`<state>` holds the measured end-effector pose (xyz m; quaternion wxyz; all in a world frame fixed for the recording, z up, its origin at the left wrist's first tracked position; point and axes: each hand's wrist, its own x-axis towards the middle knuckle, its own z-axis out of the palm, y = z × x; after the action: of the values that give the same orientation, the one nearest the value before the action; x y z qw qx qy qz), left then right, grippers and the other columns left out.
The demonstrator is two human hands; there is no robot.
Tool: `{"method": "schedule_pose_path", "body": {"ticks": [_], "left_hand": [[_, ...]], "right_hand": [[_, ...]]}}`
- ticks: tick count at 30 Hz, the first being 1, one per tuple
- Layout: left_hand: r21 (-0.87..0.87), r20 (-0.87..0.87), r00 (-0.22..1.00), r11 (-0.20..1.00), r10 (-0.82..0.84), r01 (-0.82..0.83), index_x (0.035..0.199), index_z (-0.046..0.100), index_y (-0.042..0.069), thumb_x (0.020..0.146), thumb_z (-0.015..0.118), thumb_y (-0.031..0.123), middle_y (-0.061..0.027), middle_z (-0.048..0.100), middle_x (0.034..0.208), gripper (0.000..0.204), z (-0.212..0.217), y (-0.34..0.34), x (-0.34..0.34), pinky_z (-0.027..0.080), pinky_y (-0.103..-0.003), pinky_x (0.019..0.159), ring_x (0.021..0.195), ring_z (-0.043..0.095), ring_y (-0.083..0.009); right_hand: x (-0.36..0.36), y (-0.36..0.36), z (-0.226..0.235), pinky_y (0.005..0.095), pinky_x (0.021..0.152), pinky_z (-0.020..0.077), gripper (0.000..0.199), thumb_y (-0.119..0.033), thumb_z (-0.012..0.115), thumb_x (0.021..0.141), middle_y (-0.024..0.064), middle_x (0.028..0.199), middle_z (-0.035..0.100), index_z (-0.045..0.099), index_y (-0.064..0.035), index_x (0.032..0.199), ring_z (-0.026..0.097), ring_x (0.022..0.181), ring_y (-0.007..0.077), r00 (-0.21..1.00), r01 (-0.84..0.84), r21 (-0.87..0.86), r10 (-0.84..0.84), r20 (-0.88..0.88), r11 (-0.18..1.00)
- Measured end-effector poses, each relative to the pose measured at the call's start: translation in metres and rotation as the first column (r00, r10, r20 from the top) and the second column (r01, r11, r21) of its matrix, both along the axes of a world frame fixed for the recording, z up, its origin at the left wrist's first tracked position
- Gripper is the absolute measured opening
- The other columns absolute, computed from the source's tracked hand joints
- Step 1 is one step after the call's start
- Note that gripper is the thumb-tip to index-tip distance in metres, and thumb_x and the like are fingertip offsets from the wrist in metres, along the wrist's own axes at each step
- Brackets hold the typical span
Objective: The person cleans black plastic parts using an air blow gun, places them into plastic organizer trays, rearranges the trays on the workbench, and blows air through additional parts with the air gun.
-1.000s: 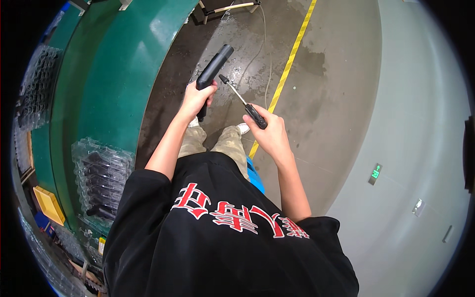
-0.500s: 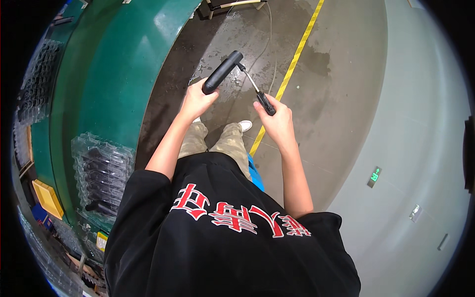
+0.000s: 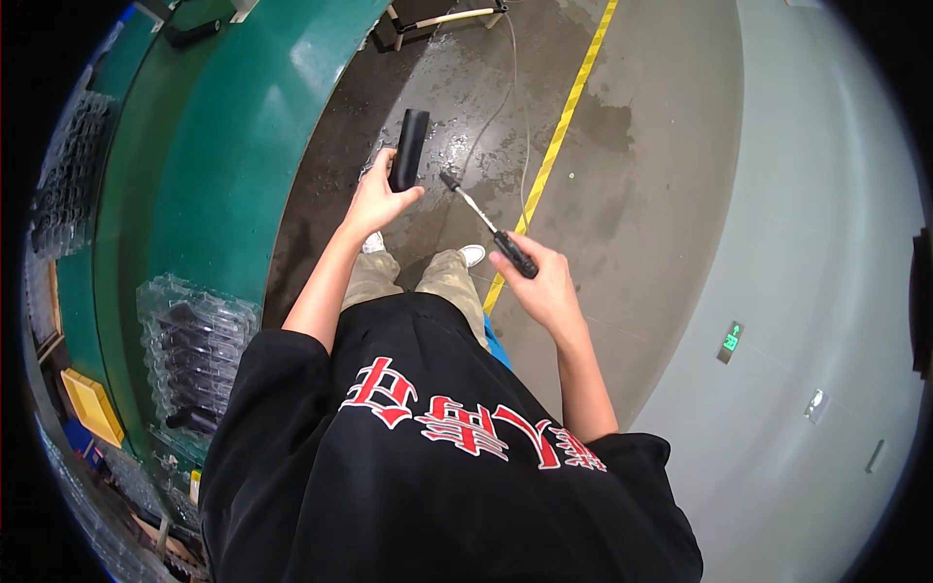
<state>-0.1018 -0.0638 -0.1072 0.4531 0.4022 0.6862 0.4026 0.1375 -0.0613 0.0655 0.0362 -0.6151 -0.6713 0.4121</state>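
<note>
From my distant station I count two bare hands through the head camera, each closed on one thing. The left hand (image 3: 379, 196) grips one black cylinder-like part (image 3: 412, 146) by its near end, fingers on its left side and thumb by its base; the part stands over the floor, its other end pointing far. The right hand (image 3: 546, 293) is closed around the black handle of one slim tool (image 3: 476, 212), whose metal shaft slants far and left to a dark tip. I see a gap between that tip and the part: they are near each other, not touching.

On my left runs one green bench (image 3: 228, 146). I count two groups of clear plastic trays: one stack (image 3: 199, 340) near, one group (image 3: 73, 175) farther off at the left edge. One dark piece (image 3: 194, 35) lies at the bench's far end, and one yellow bin (image 3: 92, 406) sits near left. Two white shoes (image 3: 472, 255) show below the hands. Right of them, one yellow-and-black floor line (image 3: 569, 112) runs far, and one lit green sign (image 3: 731, 342) is on the right wall (image 3: 826, 243).
</note>
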Motion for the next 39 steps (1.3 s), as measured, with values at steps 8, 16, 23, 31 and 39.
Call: {"method": "schedule_pose_path", "body": {"ticks": [8, 16, 23, 31, 39], "left_hand": [[0.083, -0.263, 0.955, 0.983, -0.137, 0.164, 0.103, 0.058, 0.007, 0.068, 0.065, 0.002, -0.0093, 0.066, 0.083, 0.036, 0.014, 0.019, -0.005, 0.046, -0.034, 0.078, 0.075, 0.060, -0.0245], [0.195, -0.638, 0.736, 0.877, -0.227, 0.439, 0.083, 0.057, 0.008, 0.059, 0.059, -0.007, -0.0070, 0.063, 0.076, 0.029, 0.031, 0.028, -0.024, 0.038, -0.036, 0.094, 0.077, 0.053, -0.0272], [0.209, -0.701, 0.687, 0.865, -0.192, 0.456, 0.079, 0.057, 0.009, 0.059, 0.060, -0.007, -0.0047, 0.063, 0.076, 0.026, 0.024, 0.016, -0.038, 0.039, -0.035, 0.093, 0.078, 0.053, -0.0260], [0.221, -0.722, 0.671, 0.863, -0.169, 0.455, 0.078, 0.058, 0.010, 0.060, 0.062, -0.004, -0.0038, 0.063, 0.076, 0.024, 0.023, 0.011, -0.046, 0.039, -0.035, 0.093, 0.080, 0.054, -0.0250], [0.185, -0.747, 0.642, 0.872, -0.175, 0.453, 0.078, 0.058, 0.011, 0.060, 0.062, -0.003, -0.0044, 0.063, 0.076, 0.023, 0.022, 0.012, -0.052, 0.039, -0.035, 0.093, 0.080, 0.055, -0.0248]], "right_hand": [[0.010, -0.022, 0.005, 0.0268, 0.057, 0.0402, 0.028, -0.016, 0.071, 0.084, 0.0020, 0.072, 0.064, 0.070, -0.0027, 0.109, 0.048, 0.060, 0.0133, 0.992, 0.093, 0.002, -0.093, -0.090, 0.996], [0.015, -0.021, 0.017, 0.0297, 0.058, 0.0437, 0.028, -0.016, 0.070, 0.083, 0.0033, 0.071, 0.066, 0.070, -0.0046, 0.109, 0.051, 0.058, 0.0162, 0.993, 0.098, 0.009, -0.097, -0.066, 0.995], [0.005, -0.019, 0.013, 0.0305, 0.058, 0.0431, 0.025, -0.018, 0.069, 0.083, 0.0028, 0.069, 0.063, 0.070, -0.0041, 0.104, 0.049, 0.058, 0.0173, 1.000, 0.029, -0.010, -0.029, 0.000, 1.000], [-0.006, -0.010, 0.013, 0.0312, 0.058, 0.0419, 0.020, -0.017, 0.068, 0.083, 0.0029, 0.066, 0.060, 0.069, -0.0033, 0.097, 0.048, 0.057, 0.0177, 0.999, -0.039, -0.062, 0.037, -0.028, 0.997], [-0.007, -0.002, 0.009, 0.0304, 0.057, 0.0411, 0.019, -0.018, 0.067, 0.083, 0.0026, 0.067, 0.060, 0.068, -0.0030, 0.095, 0.048, 0.058, 0.0166, 0.997, -0.071, -0.075, 0.074, 0.029, 0.995]]}}
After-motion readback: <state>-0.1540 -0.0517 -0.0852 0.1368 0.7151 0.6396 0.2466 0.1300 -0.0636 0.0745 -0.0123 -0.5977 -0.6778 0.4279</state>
